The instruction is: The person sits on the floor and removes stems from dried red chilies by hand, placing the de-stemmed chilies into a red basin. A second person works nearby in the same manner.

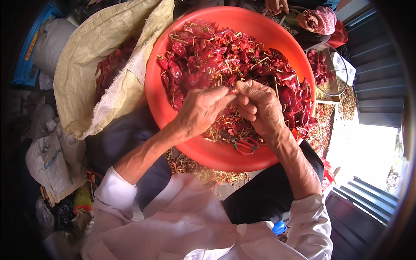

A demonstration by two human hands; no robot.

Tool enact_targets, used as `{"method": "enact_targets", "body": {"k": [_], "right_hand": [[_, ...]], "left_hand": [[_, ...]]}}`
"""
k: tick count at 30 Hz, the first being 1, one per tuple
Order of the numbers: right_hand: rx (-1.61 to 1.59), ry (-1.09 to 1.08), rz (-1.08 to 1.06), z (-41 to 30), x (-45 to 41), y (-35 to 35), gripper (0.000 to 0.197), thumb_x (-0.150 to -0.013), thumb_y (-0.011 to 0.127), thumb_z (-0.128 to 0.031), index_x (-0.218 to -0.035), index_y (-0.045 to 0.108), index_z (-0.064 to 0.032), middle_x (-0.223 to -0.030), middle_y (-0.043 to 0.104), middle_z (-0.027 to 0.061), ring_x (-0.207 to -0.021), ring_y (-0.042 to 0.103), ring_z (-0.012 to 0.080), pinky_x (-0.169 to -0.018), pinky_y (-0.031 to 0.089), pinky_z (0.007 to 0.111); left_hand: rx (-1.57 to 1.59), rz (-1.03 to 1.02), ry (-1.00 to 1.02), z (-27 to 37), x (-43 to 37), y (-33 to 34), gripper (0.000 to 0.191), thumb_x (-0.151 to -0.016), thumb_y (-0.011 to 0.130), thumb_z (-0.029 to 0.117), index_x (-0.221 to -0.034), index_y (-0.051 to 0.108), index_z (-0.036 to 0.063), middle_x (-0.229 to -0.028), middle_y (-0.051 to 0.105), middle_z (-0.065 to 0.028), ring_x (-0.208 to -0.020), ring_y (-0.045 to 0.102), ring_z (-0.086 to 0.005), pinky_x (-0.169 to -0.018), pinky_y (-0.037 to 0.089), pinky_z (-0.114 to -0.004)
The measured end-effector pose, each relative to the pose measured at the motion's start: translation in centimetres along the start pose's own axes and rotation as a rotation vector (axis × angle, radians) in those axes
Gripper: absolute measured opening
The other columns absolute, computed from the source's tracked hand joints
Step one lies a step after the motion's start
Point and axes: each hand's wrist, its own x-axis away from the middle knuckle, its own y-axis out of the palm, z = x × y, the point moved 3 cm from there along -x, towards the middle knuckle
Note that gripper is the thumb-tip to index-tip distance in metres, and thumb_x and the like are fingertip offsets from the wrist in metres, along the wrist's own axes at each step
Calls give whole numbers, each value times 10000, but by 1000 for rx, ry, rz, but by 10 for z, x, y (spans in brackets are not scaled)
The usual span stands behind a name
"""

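Observation:
A wide red plastic basin [208, 159] sits between my knees, heaped with dried red chili peppers [201, 55], many with pale stems. Over its middle, my left hand [204, 107] pinches one side of a small reddish chili piece [233, 91] between thumb and fingers. Close against it, my right hand [256, 100] pinches the other side, a stem tip showing at the thumb. The fingers hide most of the piece. Near the basin's lower rim, among loose stems, lie scissors with red-wrapped handles [246, 145].
An open woven sack [78, 78] holding chilies stands left of the basin. Another person's hands [308, 21] are at the upper right, near a tray with chilies [326, 97]. Stems and scraps [195, 169] litter the floor. Grey metal shutters [377, 71] stand at the right.

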Motion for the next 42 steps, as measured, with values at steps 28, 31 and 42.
{"method": "enact_targets", "body": {"k": [28,31,42], "right_hand": [[1708,-441,-136,82,-25,-20,413,-915,665,-112,-1326,667,-79,-1173,668,208,-1023,712,407,-886,595,499],[1766,-281,-44,91,-33,-27,395,-927,632,-91,-1322,649,-88,-1187,636,209,-984,704,426,-852,593,519],[1318,-428,130,46,-23,-43,187,-994,646,-78,-1130,713,32,-1073,722,146,-846,747,217,-738,590,337]], "left_hand": [[853,214,-480,-43,-8,-41,355,-1092,616,402,-1064,715,62,-858,696,-31,-622,642,-81,-500,493,-221],[866,172,-481,-47,-5,-42,342,-1095,611,387,-1057,715,63,-845,688,-18,-607,619,-64,-482,457,-209],[528,63,-519,-43,-6,-37,311,-1095,617,343,-1082,744,60,-879,686,1,-647,572,-30,-479,388,-183]]}}
